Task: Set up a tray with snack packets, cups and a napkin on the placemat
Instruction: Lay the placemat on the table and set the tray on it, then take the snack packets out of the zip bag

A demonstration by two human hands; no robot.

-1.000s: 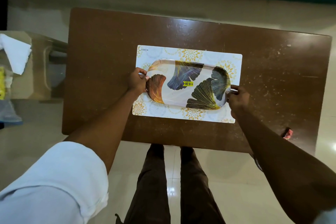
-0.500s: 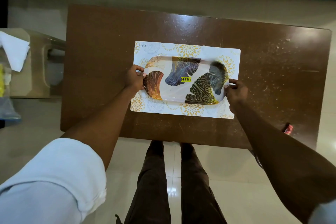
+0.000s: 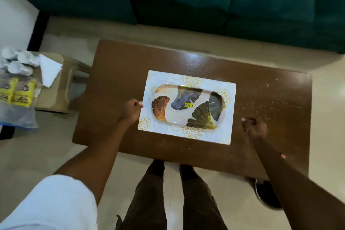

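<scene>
The oval tray [image 3: 178,116] with a leaf pattern and a yellow price sticker lies flat on the white-and-gold placemat [image 3: 229,117] in the middle of the brown table [image 3: 119,80]. My left hand [image 3: 131,109] is curled into a loose fist at the placemat's left edge, off the tray. My right hand [image 3: 254,127] hovers over bare table right of the placemat, fingers curled, holding nothing. White cups [image 3: 18,61], a white napkin [image 3: 49,70] and yellow snack packets [image 3: 16,90] sit on a side stool at far left.
The beige stool [image 3: 59,91] stands just left of the table, with a clear plastic bag [image 3: 17,115] at its near end. A dark green sofa [image 3: 224,2] runs behind the table. A dark round object [image 3: 267,196] lies on the floor at right. Crumbs dot the table's right half.
Both hands have let go of the tray, which now rests on the placemat. The right hand moved out to the right. The view tilted up and left, bringing the stool's items into sight.
</scene>
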